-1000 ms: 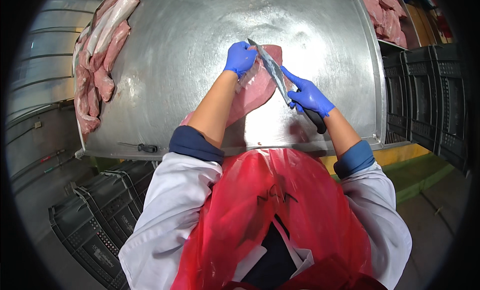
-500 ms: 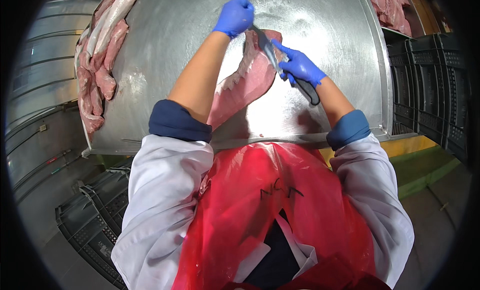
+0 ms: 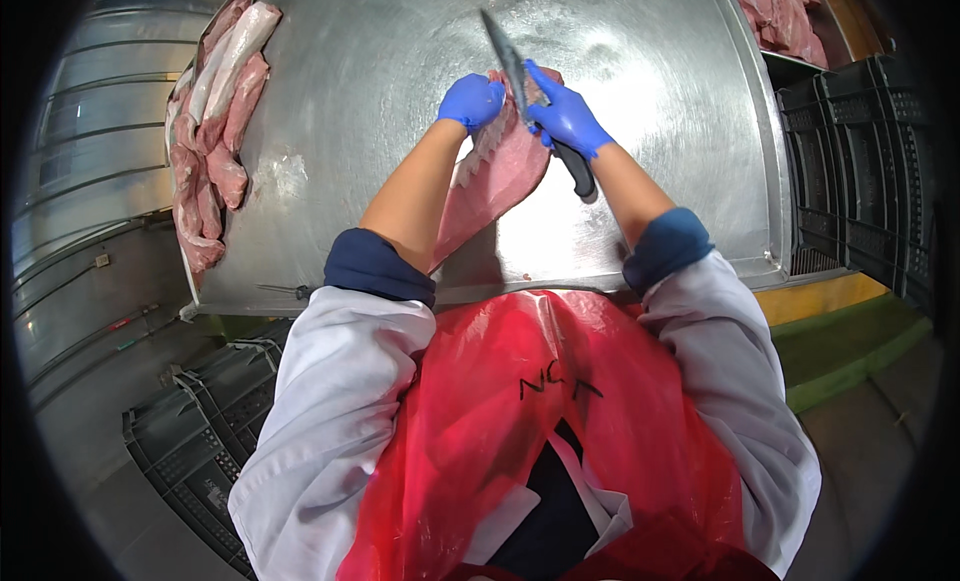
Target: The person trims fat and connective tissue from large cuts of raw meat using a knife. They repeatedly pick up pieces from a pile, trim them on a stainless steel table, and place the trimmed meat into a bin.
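A long slab of raw pink meat (image 3: 500, 176) lies slantwise on the metal table, pale ragged membrane along its left side. My left hand (image 3: 472, 103), in a blue glove, is closed at the slab's far left edge, fingertips pinching the meat there. In my gloved right hand (image 3: 570, 119) is a knife (image 3: 508, 61), its black handle wrapped by my fingers and the index finger stretched along the blade. The blade points away and slightly left, over the far end of the slab, next to my left hand.
Several meat strips (image 3: 225, 111) are piled along the table's left edge, and more meat (image 3: 780, 21) fills a container at far right. A thin dark tool (image 3: 285, 289) lies near the front left edge. Black crates (image 3: 860, 171) stand right of the metal table (image 3: 680, 181); another crate (image 3: 210, 431) is below left.
My left hand has come nearer from beyond the slab and now grips its edge. My right hand has moved left and away, swinging the knife tip farther out past the slab.
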### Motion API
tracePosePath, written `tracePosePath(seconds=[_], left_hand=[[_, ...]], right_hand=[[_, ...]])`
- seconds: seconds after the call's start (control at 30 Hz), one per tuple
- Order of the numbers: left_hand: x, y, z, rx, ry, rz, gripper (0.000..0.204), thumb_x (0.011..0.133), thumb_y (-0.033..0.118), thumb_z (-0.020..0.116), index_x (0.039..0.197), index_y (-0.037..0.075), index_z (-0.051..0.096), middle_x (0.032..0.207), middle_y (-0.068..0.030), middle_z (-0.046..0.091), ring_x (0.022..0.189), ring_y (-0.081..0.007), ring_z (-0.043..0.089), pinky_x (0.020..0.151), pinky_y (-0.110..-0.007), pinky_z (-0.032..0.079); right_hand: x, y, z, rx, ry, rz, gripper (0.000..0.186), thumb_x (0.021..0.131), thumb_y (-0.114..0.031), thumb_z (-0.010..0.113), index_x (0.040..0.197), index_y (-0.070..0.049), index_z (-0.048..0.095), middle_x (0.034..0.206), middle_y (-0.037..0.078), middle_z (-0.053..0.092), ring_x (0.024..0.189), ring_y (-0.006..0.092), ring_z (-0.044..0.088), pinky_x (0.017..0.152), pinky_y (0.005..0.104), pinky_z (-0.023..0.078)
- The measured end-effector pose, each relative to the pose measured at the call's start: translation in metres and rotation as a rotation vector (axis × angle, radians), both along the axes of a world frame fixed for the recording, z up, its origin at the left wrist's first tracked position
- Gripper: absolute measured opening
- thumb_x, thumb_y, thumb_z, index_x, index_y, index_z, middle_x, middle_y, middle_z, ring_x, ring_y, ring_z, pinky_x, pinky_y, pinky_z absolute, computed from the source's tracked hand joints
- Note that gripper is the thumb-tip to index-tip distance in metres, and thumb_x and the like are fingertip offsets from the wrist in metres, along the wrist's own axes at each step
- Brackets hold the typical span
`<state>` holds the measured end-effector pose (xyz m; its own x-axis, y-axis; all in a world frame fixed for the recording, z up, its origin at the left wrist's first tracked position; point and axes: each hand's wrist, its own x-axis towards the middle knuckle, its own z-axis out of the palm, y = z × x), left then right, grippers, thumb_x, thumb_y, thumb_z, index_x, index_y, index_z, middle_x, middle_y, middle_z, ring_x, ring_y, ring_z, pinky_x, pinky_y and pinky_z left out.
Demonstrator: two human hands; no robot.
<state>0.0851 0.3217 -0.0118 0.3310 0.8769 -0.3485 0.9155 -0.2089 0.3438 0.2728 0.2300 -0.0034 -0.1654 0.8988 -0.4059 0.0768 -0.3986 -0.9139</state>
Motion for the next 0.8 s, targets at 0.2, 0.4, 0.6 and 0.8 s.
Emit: tracePosePath(seconds=[0.2,0.4,0.6,0.8], left_hand=[[0.007,0.003,0.017,0.084,0.139,-0.067,0.038,0.093,0.031,0.047,0.095,0.006,0.075,0.103,-0.0237,0.070,0.097,-0.0417,0.067,0.088,-0.049,0.052],[0.039,-0.004,0.058,0.101,0.232,-0.178,0.036,0.091,0.033,0.050,0.100,0.008,0.074,0.107,-0.0195,0.071,0.100,-0.0382,0.068,0.089,-0.047,0.054],[0.038,0.004,0.059,0.144,0.206,-0.213,0.034,0.092,0.035,0.050,0.099,0.009,0.072,0.102,-0.0188,0.071,0.096,-0.0393,0.067,0.085,-0.049,0.054],[0.069,0.032,0.066,0.190,0.172,-0.345,0.035,0.094,0.035,0.050,0.098,0.007,0.070,0.101,-0.0193,0.071,0.096,-0.0393,0.067,0.086,-0.049,0.053]], right_hand=[[0.057,-0.048,-0.006,-0.056,0.078,0.340,0.076,0.088,-0.006,0.051,0.158,-0.029,0.030,0.068,0.007,0.061,0.050,0.0140,0.058,0.047,0.0296,0.051],[0.019,0.013,-0.001,0.021,0.075,0.231,0.075,0.091,-0.004,0.050,0.158,-0.032,0.030,0.077,0.008,0.062,0.058,0.0147,0.060,0.056,0.0304,0.053],[0.066,-0.055,-0.003,-0.082,0.222,0.337,0.082,0.083,0.000,0.052,0.157,-0.027,0.033,0.089,0.010,0.068,0.063,0.0142,0.064,0.055,0.0282,0.054],[0.014,0.006,-0.016,-0.004,0.115,0.099,0.070,0.092,-0.009,0.055,0.157,-0.017,0.031,0.083,0.010,0.066,0.062,0.0153,0.062,0.063,0.0312,0.055]])
